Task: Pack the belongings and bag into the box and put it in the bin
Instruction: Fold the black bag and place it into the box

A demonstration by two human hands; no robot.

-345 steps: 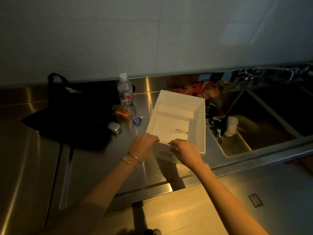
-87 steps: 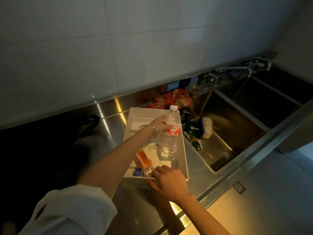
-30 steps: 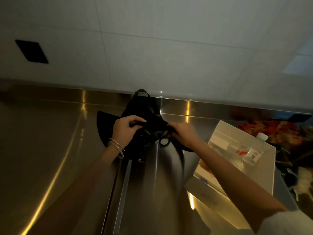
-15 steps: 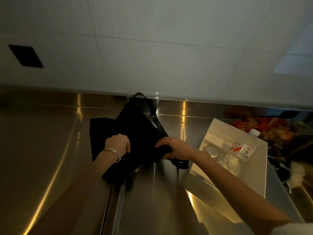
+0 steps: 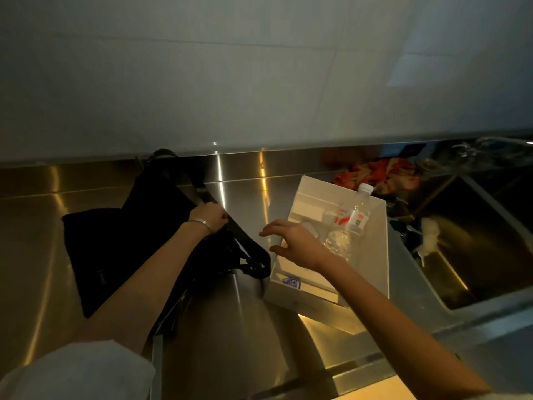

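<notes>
The right hand (image 5: pixel 291 243) is no longer gripping the soft black fabric bag (image 5: pixel 127 249): half a second ago it was pinching the bag's near edge together with the left, and now it is hovering with fingers spread and empty over the left wall of the open white cardboard box (image 5: pixel 372 249). The left hand (image 5: pixel 209 219) is staying on the bag, fingers curled shut around its black strap (image 5: pixel 245 243) where the strap is crossing the bag's right side. The bag is lying flatter and wider on the steel worktop (image 5: pixel 230 327) than a moment ago, against the back edge, just left of the box and touching or nearly touching its near left corner.

This suggests the folding of the bag is being interrupted or finished, and the bag is still waiting to go in; the small belongings are already inside. The clear plastic water bottle with a white cap (image 5: pixel 350 220) is lying slantwise in the box, and a small blue-topped item (image 5: pixel 291 282) is sitting against its near wall.

The dim light is making the bag's folds and opening hard to read. The right hand and forearm are covering part of the box floor, so the other belongings are not showing clearly. No bin is in view. Right of the box, the steel sink (image 5: pixel 476 255) and a crumpled orange-red cloth (image 5: pixel 380 174) at the back edge are looking blurred.
</notes>
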